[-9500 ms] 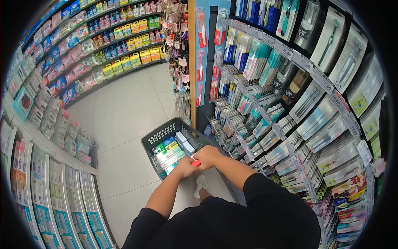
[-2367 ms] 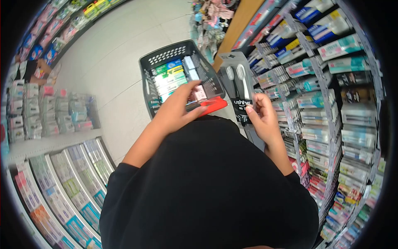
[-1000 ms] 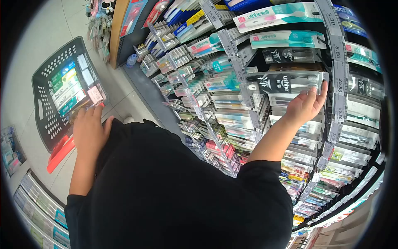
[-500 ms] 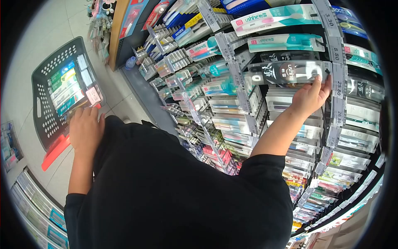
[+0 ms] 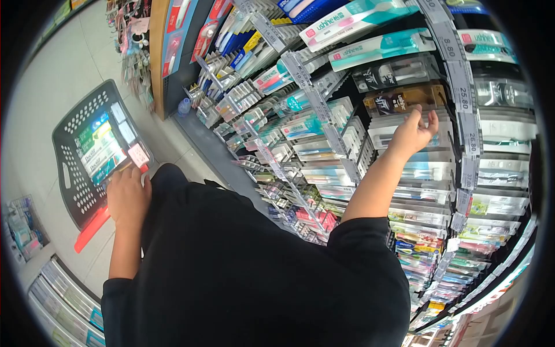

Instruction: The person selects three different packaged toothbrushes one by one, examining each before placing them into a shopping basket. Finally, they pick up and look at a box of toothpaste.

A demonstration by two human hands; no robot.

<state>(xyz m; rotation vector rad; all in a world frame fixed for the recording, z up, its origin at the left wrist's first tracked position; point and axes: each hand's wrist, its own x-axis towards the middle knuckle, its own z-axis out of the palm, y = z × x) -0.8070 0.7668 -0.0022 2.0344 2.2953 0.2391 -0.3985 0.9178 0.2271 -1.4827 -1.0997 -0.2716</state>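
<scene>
My right hand is in front of the hanging rack, its fingers apart and nothing held in them. Just beyond its fingertips hangs a brown-tinted toothbrush pack, with a dark toothbrush pack above it. White toothbrush packs lie beside and behind this hand. On the other side, my left hand is closed around the red handle of a dark grey shopping basket. Inside the basket are several toothpaste boxes and other small packages. My left fingers partly cover the basket's near edge.
Rows of toothbrush packs on hooks fill the rack, with price-tag strips sticking out. Teal and white toothbrush packs hang higher up. Small accessories hang beyond a wooden panel edge. Pale floor tiles surround the basket.
My right hand has let go of the dark toothbrush pack it was touching and drawn back slightly, down and left. My left hand stays at the basket while the whole view shifts.
</scene>
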